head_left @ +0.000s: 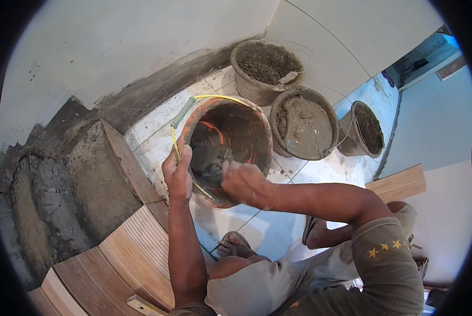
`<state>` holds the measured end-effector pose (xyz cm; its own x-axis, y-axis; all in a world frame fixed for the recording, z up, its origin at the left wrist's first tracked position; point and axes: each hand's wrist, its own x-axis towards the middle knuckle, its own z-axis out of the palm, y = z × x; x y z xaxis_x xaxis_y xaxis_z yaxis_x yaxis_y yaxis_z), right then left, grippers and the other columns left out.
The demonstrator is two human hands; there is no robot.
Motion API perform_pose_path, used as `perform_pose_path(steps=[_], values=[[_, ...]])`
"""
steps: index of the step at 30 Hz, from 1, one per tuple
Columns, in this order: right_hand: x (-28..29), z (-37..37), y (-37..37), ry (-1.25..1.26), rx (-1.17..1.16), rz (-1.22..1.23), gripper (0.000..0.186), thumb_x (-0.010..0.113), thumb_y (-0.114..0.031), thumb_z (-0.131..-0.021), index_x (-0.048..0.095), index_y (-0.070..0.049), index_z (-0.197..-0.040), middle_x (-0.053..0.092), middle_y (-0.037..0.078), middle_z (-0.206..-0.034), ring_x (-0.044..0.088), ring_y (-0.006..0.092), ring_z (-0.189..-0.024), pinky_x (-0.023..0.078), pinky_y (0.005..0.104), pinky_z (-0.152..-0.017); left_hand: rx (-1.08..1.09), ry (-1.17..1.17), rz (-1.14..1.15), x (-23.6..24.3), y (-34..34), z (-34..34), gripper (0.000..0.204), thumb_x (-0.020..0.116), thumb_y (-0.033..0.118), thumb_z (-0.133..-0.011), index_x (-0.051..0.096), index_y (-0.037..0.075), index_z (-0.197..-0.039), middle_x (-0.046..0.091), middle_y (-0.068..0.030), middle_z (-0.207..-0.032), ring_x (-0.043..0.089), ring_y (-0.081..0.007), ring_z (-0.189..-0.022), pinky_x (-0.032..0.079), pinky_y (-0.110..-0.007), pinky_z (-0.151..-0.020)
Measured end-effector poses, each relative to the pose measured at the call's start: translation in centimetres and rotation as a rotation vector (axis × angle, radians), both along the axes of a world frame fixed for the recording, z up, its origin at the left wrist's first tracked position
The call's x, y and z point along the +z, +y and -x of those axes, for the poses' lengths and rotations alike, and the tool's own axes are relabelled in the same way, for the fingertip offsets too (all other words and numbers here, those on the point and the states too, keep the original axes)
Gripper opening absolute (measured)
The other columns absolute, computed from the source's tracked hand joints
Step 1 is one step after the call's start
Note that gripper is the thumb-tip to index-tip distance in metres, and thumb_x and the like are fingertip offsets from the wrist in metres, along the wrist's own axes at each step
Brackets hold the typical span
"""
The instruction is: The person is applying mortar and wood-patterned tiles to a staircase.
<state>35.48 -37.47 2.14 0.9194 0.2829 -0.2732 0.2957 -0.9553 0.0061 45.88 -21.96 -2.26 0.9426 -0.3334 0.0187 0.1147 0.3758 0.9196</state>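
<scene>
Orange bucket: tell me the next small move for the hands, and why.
Probably lift the right hand out with its scoop. It is down inside the orange bucket, at a grey wet lump, while the left hand grips the rim, steadying it.

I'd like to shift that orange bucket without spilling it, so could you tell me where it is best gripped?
Take the orange bucket by its yellow wire handle, at the green grip sleeve, coming from its far-left side. The handle lies folded over the rim there, free of both hands. The left hand grips the near-left rim; the right hand reaches inside, so the near side is taken.
</scene>
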Motion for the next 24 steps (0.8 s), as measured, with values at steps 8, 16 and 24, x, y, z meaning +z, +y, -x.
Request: perform_pose_path(steps=[8, 16, 24], values=[[2.2, 2.0, -4.4, 0.403, -0.138, -0.065, 0.02, 0.059, -0.012, -0.088, 0.07, 0.002, -0.095, 0.068, 0.024, -0.103, 0.07, 0.0409, -0.094, 0.058, 0.048, -0.073, 0.049, -0.053, -0.034, -0.2, 0.1, 0.3, 0.049, 0.058, 0.017, -0.101, 0.05, -0.009, -0.141, 0.058, -0.0123, -0.139, 0.051, -0.017, -0.127, 0.033, -0.03, -0.112], [-0.2, 1.1, -6.4, 0.058, -0.486, -0.017, 0.03, 0.05, -0.015, -0.094, 0.048, 0.001, -0.119, 0.062, 0.024, -0.105, 0.069, 0.0396, -0.089, 0.055, 0.0504, -0.071, 0.096, -0.268, -0.23, 1.9, -0.2, 1.9, 0.036, 0.067, 0.028, -0.097, 0.063, -0.004, -0.081, 0.054, -0.0006, -0.071, 0.048, -0.0127, -0.072, 0.041, -0.033, -0.068], [-4.4, -0.8, -4.5, 0.081, -0.484, -0.138, 0.028, 0.048, -0.02, -0.098, 0.057, 0.004, -0.112, 0.067, 0.025, -0.095, 0.07, 0.0397, -0.085, 0.057, 0.0481, -0.073, -0.035, -0.49, -0.363, 1.8, -0.8, 2.2, 0.036, 0.068, 0.021, -0.093, 0.068, -0.005, -0.118, 0.068, -0.0145, -0.12, 0.06, -0.0226, -0.114, 0.041, -0.034, -0.102]])
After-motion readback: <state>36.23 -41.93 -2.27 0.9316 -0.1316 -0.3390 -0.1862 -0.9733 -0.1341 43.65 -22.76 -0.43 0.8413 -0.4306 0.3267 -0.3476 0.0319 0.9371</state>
